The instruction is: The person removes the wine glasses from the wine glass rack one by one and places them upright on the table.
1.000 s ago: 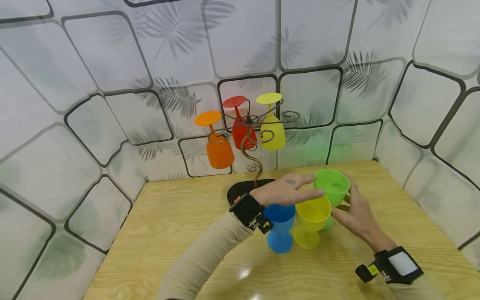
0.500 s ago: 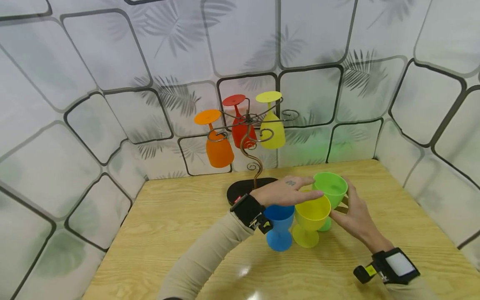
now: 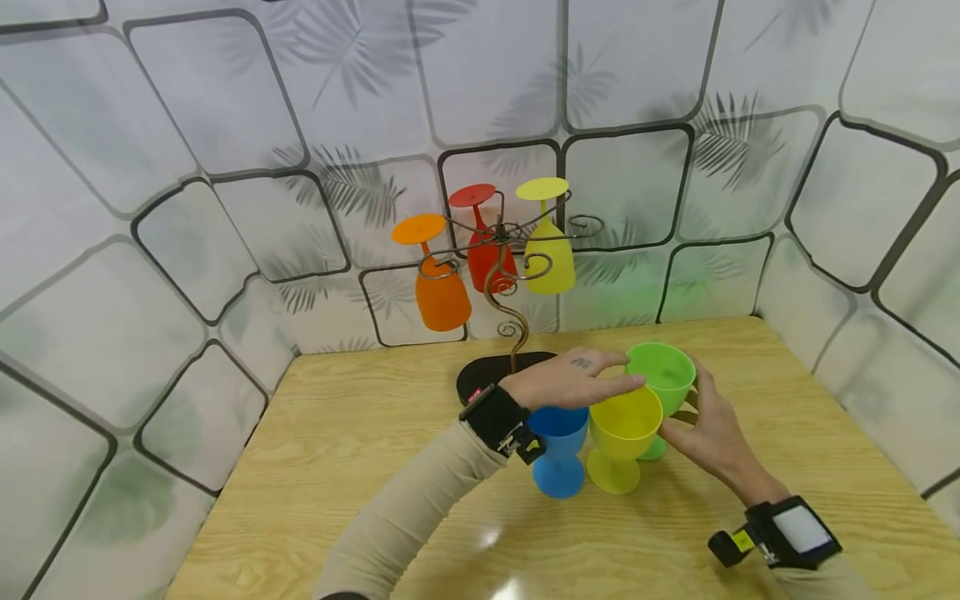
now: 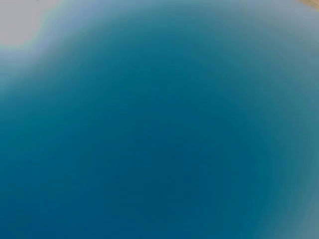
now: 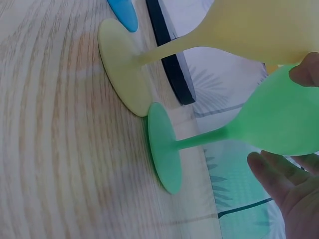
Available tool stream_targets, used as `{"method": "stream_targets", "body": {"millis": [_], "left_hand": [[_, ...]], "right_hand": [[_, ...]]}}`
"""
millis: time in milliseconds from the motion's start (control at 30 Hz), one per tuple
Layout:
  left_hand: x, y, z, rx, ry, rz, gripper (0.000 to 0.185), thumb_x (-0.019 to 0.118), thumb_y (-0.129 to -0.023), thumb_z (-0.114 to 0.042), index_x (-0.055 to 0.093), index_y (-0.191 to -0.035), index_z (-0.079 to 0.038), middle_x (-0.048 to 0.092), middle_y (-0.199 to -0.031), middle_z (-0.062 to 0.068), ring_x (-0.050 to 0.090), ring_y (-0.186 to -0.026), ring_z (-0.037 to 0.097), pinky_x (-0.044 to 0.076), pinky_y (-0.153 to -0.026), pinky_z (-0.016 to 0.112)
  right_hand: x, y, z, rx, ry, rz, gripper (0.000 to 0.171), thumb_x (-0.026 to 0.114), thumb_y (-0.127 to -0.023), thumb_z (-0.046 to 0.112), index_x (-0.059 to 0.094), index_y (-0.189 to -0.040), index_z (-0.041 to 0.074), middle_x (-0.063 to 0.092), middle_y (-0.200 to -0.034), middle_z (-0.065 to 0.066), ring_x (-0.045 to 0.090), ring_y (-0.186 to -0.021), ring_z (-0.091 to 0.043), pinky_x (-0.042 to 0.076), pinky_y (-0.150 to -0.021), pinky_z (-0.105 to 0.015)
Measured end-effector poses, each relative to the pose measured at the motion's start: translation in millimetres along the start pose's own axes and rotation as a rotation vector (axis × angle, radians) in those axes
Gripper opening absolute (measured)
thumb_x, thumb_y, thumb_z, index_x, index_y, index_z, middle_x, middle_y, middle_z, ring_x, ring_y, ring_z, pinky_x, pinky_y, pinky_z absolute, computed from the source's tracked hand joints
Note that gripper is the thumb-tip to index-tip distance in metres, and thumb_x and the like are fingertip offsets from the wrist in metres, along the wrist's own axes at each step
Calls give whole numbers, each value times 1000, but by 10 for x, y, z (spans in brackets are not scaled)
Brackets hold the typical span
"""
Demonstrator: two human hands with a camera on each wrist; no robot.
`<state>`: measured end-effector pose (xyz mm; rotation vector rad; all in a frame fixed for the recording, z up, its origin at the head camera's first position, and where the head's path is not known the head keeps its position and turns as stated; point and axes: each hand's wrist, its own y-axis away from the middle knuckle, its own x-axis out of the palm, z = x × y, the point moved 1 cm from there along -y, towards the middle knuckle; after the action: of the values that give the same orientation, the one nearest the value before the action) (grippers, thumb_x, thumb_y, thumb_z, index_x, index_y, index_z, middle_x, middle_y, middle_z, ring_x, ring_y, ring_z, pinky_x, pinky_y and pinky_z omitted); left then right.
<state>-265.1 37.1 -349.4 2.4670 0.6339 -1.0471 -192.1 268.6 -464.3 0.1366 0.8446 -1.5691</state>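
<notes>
Three plastic goblets stand upright close together on the table: a blue goblet [image 3: 559,467], a yellow goblet [image 3: 617,425] and a green goblet [image 3: 662,379]. My right hand [image 3: 712,425] holds the green goblet's bowl from the right, thumb on the near side, fingers behind. In the right wrist view, the green goblet's base [image 5: 164,149] sits on the table beside the yellow goblet's base [image 5: 124,67]. My left hand [image 3: 566,382] reaches over the blue and yellow goblets, fingers extended to the green rim; whether they touch it is unclear. Blurred blue [image 4: 159,149] fills the left wrist view.
Behind the left hand stands a scrolled metal stemware rack [image 3: 501,237] on a black base [image 3: 480,375]. Hanging upside down from it are an orange goblet [image 3: 442,300], a red goblet [image 3: 491,262] and a yellow-green goblet [image 3: 550,262]. Patterned walls enclose the wooden table [image 3: 337,467].
The green goblet and my right hand have shifted slightly left, toward the yellow goblet. My left hand stays nearly still. The head view has tilted a little.
</notes>
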Motion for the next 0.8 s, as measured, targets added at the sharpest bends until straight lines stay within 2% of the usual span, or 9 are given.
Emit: {"method": "stream_targets", "body": {"millis": [67, 133, 233, 300, 400, 533, 667, 800], "left_hand": [[-12, 21, 6, -7, 13, -1, 71, 35, -106, -60, 30, -162, -16, 37, -164, 3, 39, -149, 16, 37, -120, 34], [-38, 58, 5, -12, 34, -11, 71, 34, -107, -59, 27, -163, -17, 37, -164, 4, 39, -149, 17, 37, -120, 35], [-108, 131, -5, -9, 51, -45, 69, 34, -107, -57, 27, -163, -18, 37, -164, 5, 40, -148, 20, 38, -119, 38], [-169, 187, -17, -3, 38, -78, 67, 34, -108, -56, 28, -162, -18, 36, -164, 5, 39, -149, 21, 37, -120, 41], [-267, 278, -16, 10, 4, -140, 64, 36, -108, -54, 32, -161, -17, 38, -164, 4, 42, -146, 22, 37, -120, 43], [-380, 428, 46, 40, -19, -255, 57, 41, -109, -47, 41, -156, -16, 46, -159, 5, 46, -143, 22, 39, -118, 44], [-451, 596, 173, 65, 39, -367, 51, 48, -108, -39, 49, -151, -12, 52, -153, 6, 51, -138, 23, 44, -114, 43], [-510, 754, 325, 114, 82, -510, 41, 55, -106, -29, 57, -141, -6, 63, -140, 10, 61, -125, 24, 52, -105, 39]], "right_hand": [[-2, 2, -4, -1, 5, 4, 109, 83, -81, 0, 12, -163, 8, 42, -149, -29, 56, -120, -50, 51, -80, -12], [-8, 5, -9, -3, 17, 5, 108, 82, -81, 0, 12, -163, 9, 43, -148, -28, 57, -119, -43, 52, -81, -14], [-34, 10, -5, -26, 34, 2, 103, 77, -84, -1, 13, -164, 10, 43, -149, -27, 57, -120, -18, 52, -83, -15], [-63, 8, -2, -55, 29, -6, 97, 72, -86, -3, 14, -164, 10, 44, -149, -28, 51, -120, -1, 49, -85, -12], [-120, -15, 27, -122, -1, -36, 88, 63, -89, -5, 17, -163, 7, 41, -149, -33, 40, -122, 14, 43, -90, -7], [-187, -86, 89, -184, -14, -98, 80, 59, -92, -1, 23, -162, 7, 41, -150, -33, 38, -129, 10, 34, -96, -5], [-243, -179, 133, -193, 29, -138, 81, 62, -90, 5, 27, -162, 13, 42, -154, -27, 39, -136, 0, 31, -100, -10], [-287, -257, 206, -228, 73, -145, 84, 67, -85, 6, 29, -161, 10, 43, -154, -25, 42, -139, -19, 29, -107, -15]]}}
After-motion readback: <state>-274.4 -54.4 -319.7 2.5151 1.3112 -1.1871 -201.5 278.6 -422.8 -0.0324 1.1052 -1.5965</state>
